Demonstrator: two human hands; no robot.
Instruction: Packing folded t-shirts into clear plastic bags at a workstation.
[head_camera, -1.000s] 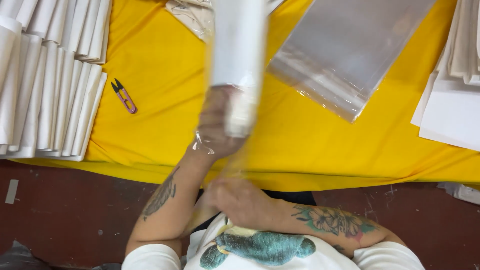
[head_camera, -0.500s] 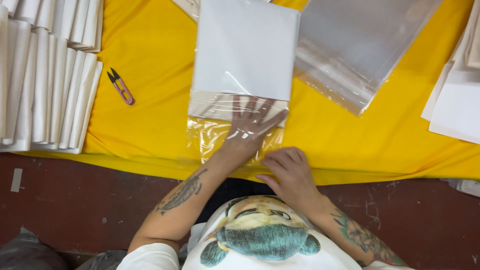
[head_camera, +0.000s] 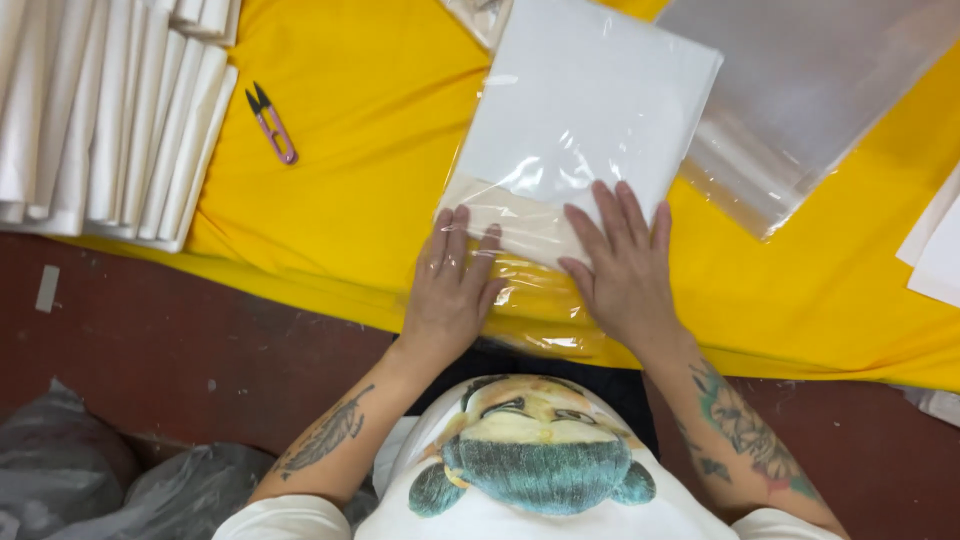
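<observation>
Folded white garment (head_camera: 585, 105) inside a clear plastic bag (head_camera: 540, 290), lying flat on the yellow-covered desk (head_camera: 380, 110), directly ahead of and under both of our hands. The bag's open, empty end trails toward us past the near desk edge; the packed end points away and slightly to our right. Long axis runs from near-left to far-right, a little off square to the desk edge.

Left hand (head_camera: 452, 285): fingers spread and flat, palm down, pressing on the bag's near edge just beside the fold of cloth. It grips nothing. Right hand (head_camera: 625, 265): likewise flat and open, fingers splayed, fingertips resting on the near corner of the white pack. Neither hand closes around anything; both only bear down.

Handling, as we judge it: light, soft and limp, the film glossy and likely slippery against cloth and desk. It should flex if lifted by one corner; better taken along the near edge with both hands, or supported flat from beneath.

Outward: beyond the right hand, a stack of empty clear bags (head_camera: 800, 90). Far left of the left hand, a row of folded white pieces (head_camera: 110, 110), and between them and the pack a small pink thread snip (head_camera: 272, 123). Near our left elbow, grey plastic sacks (head_camera: 120, 480) on the dark red floor (head_camera: 150, 320).
</observation>
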